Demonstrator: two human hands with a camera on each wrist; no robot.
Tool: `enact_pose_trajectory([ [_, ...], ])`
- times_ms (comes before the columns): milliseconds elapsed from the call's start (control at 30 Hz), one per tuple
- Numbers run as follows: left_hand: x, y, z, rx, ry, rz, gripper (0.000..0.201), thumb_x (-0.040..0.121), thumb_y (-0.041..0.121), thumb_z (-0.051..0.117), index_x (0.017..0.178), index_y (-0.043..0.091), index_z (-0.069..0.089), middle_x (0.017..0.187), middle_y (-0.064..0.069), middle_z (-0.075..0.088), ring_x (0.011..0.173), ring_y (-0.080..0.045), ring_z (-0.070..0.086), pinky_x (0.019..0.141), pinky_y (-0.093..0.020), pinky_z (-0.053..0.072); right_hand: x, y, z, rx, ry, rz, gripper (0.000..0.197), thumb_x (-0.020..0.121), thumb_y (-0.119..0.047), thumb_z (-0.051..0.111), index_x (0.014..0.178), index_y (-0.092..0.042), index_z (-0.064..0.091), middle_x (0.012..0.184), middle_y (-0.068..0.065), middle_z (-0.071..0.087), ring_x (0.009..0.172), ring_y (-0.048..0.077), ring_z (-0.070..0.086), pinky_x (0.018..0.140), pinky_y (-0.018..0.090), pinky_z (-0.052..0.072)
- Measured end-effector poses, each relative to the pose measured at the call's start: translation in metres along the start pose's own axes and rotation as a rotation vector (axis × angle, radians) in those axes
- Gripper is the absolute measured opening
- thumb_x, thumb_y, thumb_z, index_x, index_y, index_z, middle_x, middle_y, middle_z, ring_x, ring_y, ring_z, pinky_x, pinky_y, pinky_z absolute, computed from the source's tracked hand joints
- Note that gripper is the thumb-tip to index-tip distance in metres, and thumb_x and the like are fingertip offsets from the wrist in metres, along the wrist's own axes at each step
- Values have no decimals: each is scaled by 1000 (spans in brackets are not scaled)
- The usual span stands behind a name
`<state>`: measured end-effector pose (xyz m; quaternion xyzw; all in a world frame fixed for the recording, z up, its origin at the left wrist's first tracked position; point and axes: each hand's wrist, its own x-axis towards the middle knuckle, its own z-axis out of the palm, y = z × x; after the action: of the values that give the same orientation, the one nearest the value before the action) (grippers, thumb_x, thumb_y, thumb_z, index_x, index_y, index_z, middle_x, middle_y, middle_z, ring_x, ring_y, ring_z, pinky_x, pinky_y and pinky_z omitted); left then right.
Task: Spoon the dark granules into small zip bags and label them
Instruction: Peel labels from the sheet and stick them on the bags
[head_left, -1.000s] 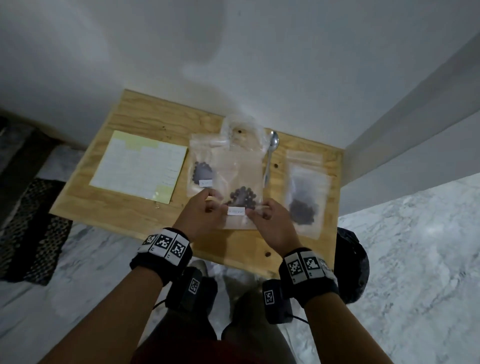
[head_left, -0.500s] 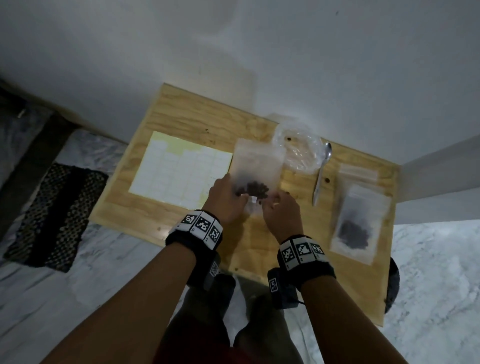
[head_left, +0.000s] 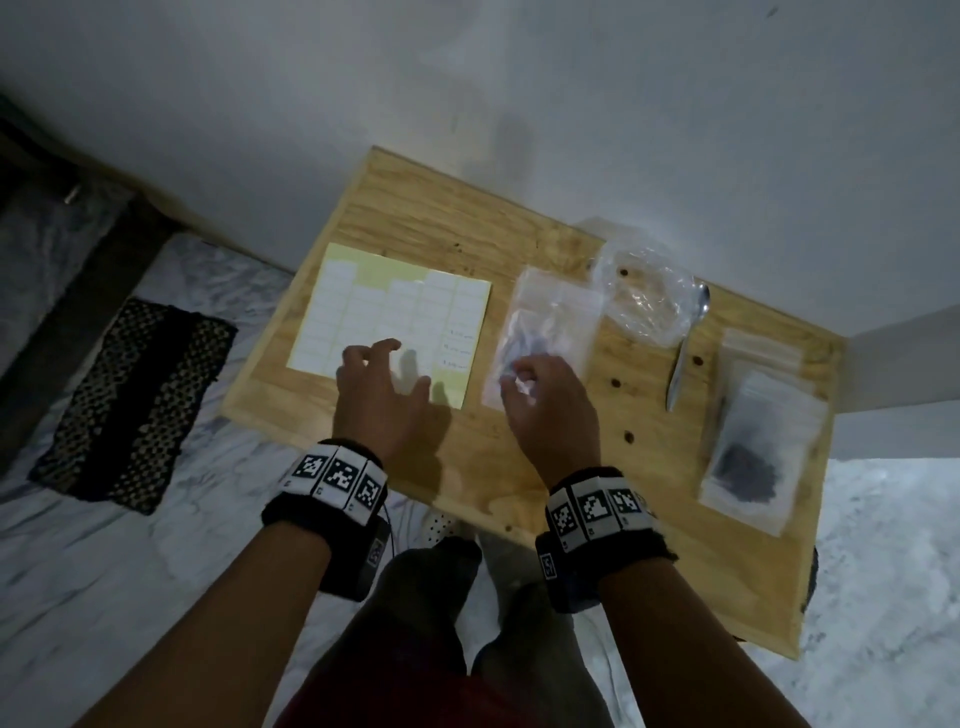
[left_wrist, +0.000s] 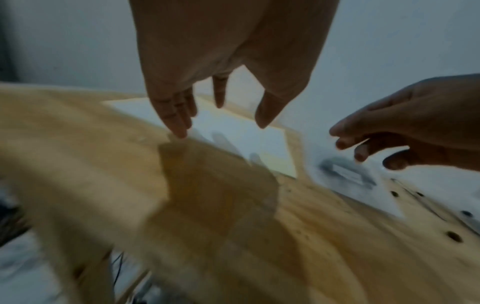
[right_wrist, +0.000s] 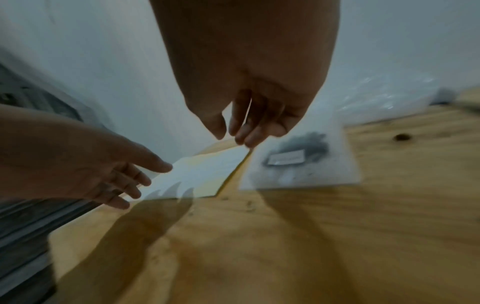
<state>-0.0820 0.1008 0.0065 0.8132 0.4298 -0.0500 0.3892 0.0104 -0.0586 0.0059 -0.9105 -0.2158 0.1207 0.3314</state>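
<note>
A small zip bag (head_left: 550, 322) with dark granules and a white label (right_wrist: 287, 158) lies flat on the wooden table (head_left: 457, 223), on top of another bag. My right hand (head_left: 514, 379) hovers just over its near end with fingers loosely curled, holding nothing. My left hand (head_left: 400, 364) is spread above the near right part of the label sheet (head_left: 374, 312), also empty. In the right wrist view my right hand (right_wrist: 232, 138) hangs left of the labelled bag. A metal spoon (head_left: 685, 353) lies to the right of the bags.
A crumpled clear plastic bag (head_left: 644, 296) sits at the back by the wall. At the table's right end lies a stack of zip bags (head_left: 753, 431), with granules in the near one. A dark patterned mat (head_left: 130, 405) lies on the marble floor to the left.
Both hands held the filled bag upright half a second ago; it now lies on the table and both hands have let go. My left hand has moved left over the label sheet.
</note>
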Motion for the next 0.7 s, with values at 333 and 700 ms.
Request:
enact_pose_trajectory([
  [333, -1, -27, -2, 108, -45, -174, 69, 87, 40, 62, 144, 17, 31, 148, -18, 12, 135, -37, 22, 104, -45, 36, 1, -23, 56, -137, -280, 123, 50, 90, -37, 59, 133, -15, 51, 119, 13, 59, 107, 29, 59, 86, 37, 50],
  [700, 2, -35, -3, 255, -123, -125, 68, 87, 39, 56, 145, 18, 27, 148, -20, 7, 130, -39, 24, 98, -44, 39, 17, -41, 69, 202, -116, 423, 30, 91, -22, 62, 109, 2, 61, 96, 15, 71, 88, 25, 64, 72, 26, 43],
])
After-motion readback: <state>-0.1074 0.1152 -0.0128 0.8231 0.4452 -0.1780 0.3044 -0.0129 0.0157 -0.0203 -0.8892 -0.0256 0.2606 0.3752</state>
